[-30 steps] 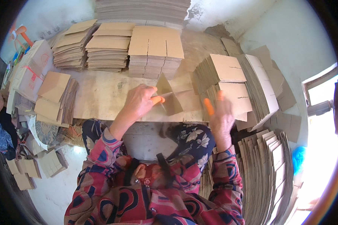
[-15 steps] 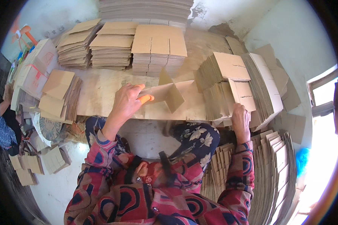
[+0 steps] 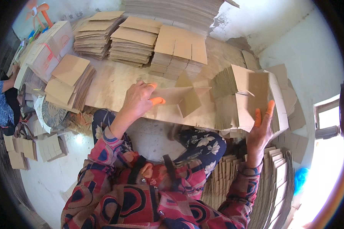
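My left hand (image 3: 138,100), orange covers on two fingertips, pinches one end of a cardboard divider (image 3: 190,102). Its slotted pieces cross each other, and it is held above the wooden table. On the right, my right hand (image 3: 260,131), also with orange fingertip covers, grips the lower edge of a flat cardboard piece (image 3: 258,89). That piece is raised in front of the slotted cardboard stack (image 3: 240,82) at the table's right end. Part of my right hand's grip is hidden from view.
Stacks of cardboard pieces (image 3: 179,44) line the back of the wooden table (image 3: 114,86). Another stack (image 3: 68,74) and a white box (image 3: 51,47) stand at the left. More cardboard (image 3: 275,183) is packed beside my right forearm. Another person's blue patterned sleeve (image 3: 2,107) shows at far left.
My right hand has come away from the stack's near edge with a cardboard piece raised in its fingers. My left hand still holds the crossed divider. The whole view has shifted and tilted.
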Available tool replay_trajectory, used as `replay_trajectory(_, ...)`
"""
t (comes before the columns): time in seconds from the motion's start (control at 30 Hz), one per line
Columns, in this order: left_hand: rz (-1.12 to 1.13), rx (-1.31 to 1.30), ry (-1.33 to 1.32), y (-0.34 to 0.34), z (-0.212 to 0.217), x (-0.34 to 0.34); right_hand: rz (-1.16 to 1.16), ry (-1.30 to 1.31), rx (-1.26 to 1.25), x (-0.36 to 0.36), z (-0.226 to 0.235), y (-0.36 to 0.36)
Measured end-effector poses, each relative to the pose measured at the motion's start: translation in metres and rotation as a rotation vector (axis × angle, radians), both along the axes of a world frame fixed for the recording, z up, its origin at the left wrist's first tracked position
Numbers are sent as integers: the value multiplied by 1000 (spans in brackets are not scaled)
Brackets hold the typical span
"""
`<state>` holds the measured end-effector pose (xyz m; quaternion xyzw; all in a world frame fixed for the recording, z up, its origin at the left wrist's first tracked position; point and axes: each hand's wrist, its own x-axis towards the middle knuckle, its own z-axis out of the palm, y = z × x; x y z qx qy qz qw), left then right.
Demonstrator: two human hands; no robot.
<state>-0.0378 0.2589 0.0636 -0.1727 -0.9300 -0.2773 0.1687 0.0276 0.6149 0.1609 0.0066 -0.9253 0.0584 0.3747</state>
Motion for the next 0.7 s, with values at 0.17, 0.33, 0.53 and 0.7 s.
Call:
replay_trajectory(0.17,-10,47,-54,5,-10,0,328,-157,-562,-2,44,-77)
replay_trajectory(0.33,-76,169,18,7,-22,-5,518,-383,-755,-20,43,-99)
replay_trajectory(0.53,-67,179,-21,6,-21,-6,453,-499,-792,-34,47,-118)
replay_trajectory(0.7,-73,186,-27,5,-21,-8,424,-534,-828,-38,55,-126)
